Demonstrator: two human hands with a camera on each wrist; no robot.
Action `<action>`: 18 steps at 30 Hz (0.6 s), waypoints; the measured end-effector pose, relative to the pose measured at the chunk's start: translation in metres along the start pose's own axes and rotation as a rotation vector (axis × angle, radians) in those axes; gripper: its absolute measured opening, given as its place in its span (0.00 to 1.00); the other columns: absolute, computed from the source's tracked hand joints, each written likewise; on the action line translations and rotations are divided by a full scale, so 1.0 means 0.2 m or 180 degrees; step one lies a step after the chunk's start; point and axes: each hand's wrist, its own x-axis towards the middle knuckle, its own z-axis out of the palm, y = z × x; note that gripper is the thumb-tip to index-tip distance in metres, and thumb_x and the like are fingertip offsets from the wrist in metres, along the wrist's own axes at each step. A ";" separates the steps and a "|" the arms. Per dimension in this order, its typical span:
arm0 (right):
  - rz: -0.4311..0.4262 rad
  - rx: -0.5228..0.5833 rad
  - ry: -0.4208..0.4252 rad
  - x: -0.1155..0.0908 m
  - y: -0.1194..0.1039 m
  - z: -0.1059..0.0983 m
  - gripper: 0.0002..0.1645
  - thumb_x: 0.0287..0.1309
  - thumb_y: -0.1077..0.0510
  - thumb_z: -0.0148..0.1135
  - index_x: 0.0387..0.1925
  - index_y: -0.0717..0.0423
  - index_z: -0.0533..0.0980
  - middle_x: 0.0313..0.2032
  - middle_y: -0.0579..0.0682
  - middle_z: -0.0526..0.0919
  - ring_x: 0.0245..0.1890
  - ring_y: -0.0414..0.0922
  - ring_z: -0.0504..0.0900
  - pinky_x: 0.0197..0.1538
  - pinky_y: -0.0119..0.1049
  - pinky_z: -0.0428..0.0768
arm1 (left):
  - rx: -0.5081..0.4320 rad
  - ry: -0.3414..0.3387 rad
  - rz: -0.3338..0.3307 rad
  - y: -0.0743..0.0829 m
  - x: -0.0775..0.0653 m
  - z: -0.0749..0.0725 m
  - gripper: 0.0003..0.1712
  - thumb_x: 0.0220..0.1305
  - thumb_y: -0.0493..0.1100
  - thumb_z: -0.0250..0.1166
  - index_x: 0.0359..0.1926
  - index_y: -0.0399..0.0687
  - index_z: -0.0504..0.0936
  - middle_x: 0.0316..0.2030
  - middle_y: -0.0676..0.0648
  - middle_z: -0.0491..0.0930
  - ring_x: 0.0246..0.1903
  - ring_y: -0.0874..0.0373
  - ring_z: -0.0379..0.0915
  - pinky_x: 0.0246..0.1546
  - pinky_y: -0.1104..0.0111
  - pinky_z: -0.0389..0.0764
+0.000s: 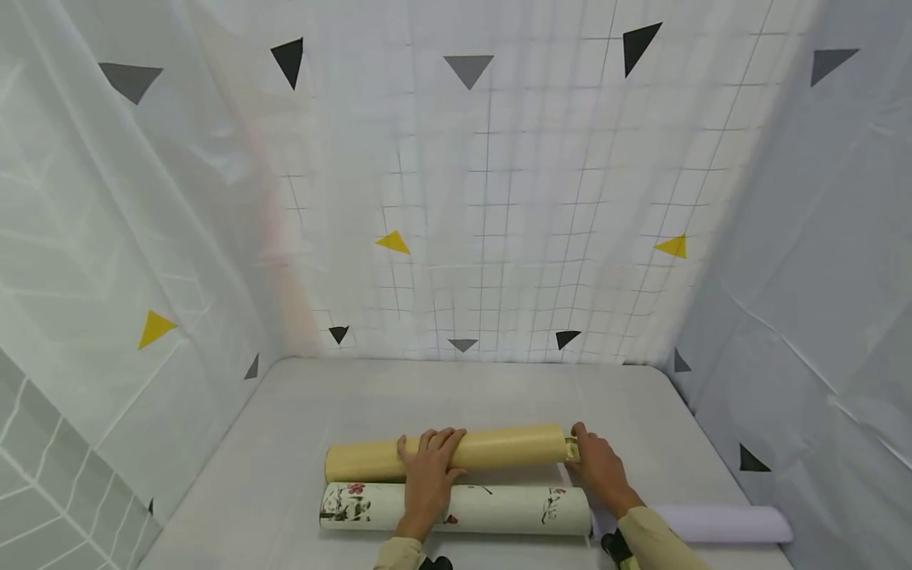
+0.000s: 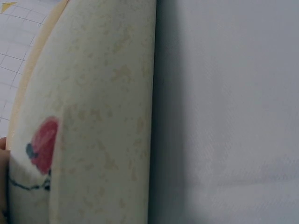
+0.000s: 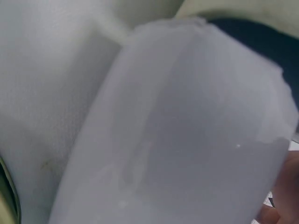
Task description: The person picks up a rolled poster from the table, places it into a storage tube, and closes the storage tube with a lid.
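A yellow wallpaper roll (image 1: 509,447) lies crosswise on the table in the head view. My left hand (image 1: 430,475) rests over it left of the middle, fingers spread along its top. At its right end, my right hand (image 1: 602,467) pinches a small patterned piece (image 1: 572,449) that sticks out of the roll; the fingertips behind it are hidden. Nearer to me lies a pale floral wallpaper roll (image 1: 516,507), under my left wrist. It fills much of the left wrist view, where a red flower (image 2: 44,144) shows beside the edge of my left hand (image 2: 3,182).
A lavender roll (image 1: 720,524) lies at the right, partly beneath my right forearm, and looms large in the right wrist view. A white cloth covers the table (image 1: 456,392). Sheeting with black, grey and yellow triangles hangs behind (image 1: 456,285) and on both sides.
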 end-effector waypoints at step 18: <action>-0.0347 0.0107 0.0193 0.01 -0.01 0.03 0.39 0.45 0.66 0.81 0.58 0.64 0.72 0.52 0.64 0.76 0.45 0.59 0.84 0.42 0.55 0.86 | 0.0020 0.0004 0.0008 0.00 0.00 0.03 0.43 0.43 0.58 0.79 0.65 0.66 0.79 0.59 0.58 0.83 0.59 0.52 0.76 0.64 0.26 0.61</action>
